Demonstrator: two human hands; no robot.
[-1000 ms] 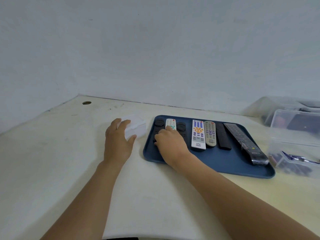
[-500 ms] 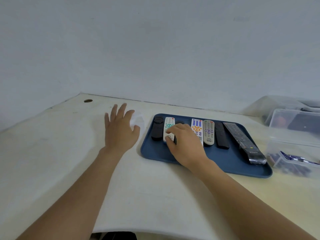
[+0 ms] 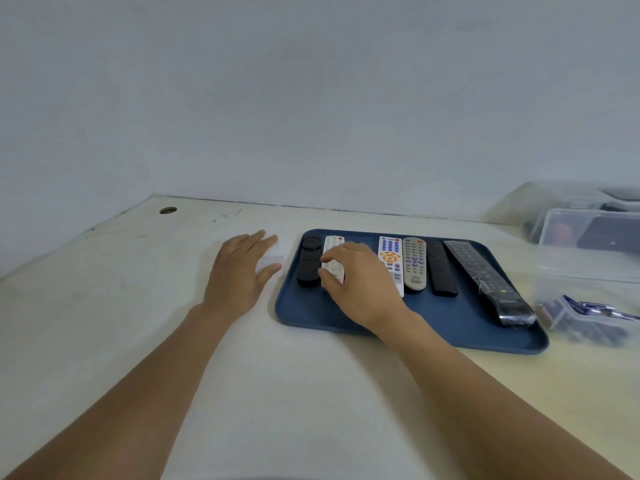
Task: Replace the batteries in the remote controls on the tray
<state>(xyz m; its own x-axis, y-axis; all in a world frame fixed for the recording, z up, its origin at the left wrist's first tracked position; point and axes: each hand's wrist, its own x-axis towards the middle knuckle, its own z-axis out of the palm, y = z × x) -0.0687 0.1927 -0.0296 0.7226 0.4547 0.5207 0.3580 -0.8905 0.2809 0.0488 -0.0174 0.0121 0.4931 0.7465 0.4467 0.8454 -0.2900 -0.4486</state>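
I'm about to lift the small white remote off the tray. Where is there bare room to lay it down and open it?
Best patch: bare table between the two forearms, in front of the tray. The tray's front strip is also bare. Crowded: the remote row under the right hand, the white box under the left hand, and the clear bins on the right.

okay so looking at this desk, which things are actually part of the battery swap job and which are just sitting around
Part of the job:
blue tray
small white remote, under the right hand
the other remotes, such as the grey remote
box with batteries

Lying about:
white box, under the left hand
clear tubs
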